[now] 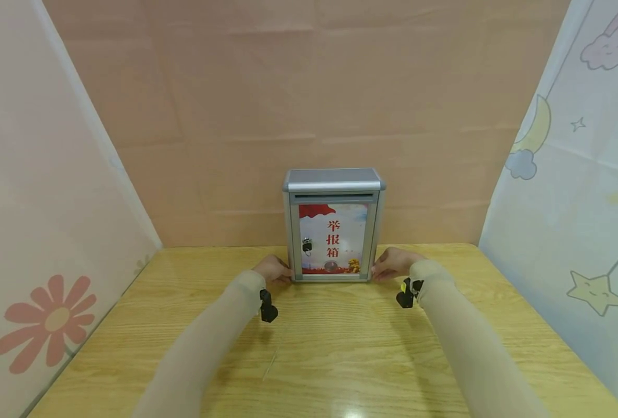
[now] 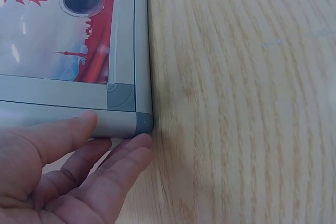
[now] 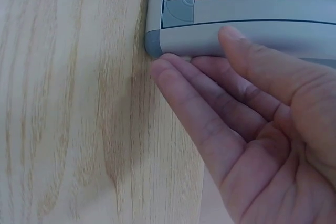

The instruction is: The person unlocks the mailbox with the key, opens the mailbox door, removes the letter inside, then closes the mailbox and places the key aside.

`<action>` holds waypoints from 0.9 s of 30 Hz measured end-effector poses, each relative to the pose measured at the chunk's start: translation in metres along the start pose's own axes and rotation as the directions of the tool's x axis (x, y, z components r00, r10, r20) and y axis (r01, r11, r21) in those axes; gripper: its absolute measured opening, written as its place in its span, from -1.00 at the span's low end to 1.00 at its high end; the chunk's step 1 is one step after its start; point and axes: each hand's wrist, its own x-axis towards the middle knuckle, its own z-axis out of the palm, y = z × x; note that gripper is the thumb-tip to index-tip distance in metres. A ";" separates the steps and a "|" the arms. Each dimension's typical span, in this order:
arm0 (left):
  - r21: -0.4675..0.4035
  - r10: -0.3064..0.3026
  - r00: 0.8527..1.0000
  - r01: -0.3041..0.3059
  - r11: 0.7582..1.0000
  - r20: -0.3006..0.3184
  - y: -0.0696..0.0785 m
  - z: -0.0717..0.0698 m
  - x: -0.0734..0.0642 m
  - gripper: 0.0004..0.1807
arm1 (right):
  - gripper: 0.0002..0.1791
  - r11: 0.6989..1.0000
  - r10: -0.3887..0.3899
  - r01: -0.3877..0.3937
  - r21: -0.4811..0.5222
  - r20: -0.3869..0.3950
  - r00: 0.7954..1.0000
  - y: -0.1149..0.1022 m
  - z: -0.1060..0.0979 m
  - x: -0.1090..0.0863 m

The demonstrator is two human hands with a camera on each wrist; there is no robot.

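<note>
A grey metal suggestion box (image 1: 335, 232) stands upright on the wooden table, near the back panel. Its front has a letter slot under the lid, red Chinese characters, a round window and a small lock (image 1: 306, 246) with a key ring. My left hand (image 1: 274, 269) touches the box's lower left side; in the left wrist view its thumb (image 2: 79, 129) lies along the side wall and the fingertips meet the bottom corner. On the opposite side my right hand (image 1: 394, 263) touches the lower right corner, its fingers (image 3: 194, 103) nearly straight and the thumb against the side.
The wooden table (image 1: 335, 360) runs up to a peach-coloured back panel (image 1: 314, 104). Pale side panels with printed pictures flank it, a flower (image 1: 53, 322) on the left and a star (image 1: 596, 292) on the right. A wrist camera hangs under each forearm.
</note>
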 end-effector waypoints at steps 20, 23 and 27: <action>-0.002 -0.007 1.000 0.007 1.000 -0.025 0.001 0.001 -0.001 -0.65 | -0.63 1.000 -0.001 0.001 0.006 0.002 1.000 0.001 0.002 0.000; -0.003 -0.005 1.000 0.005 1.000 -0.028 0.000 0.001 -0.002 -0.64 | -0.60 1.000 -0.001 0.001 0.008 0.002 1.000 0.001 0.002 -0.001; -0.016 -0.008 1.000 0.008 1.000 -0.030 -0.001 0.001 -0.002 -0.64 | -0.59 1.000 0.002 -0.002 0.023 -0.002 1.000 0.002 0.003 -0.001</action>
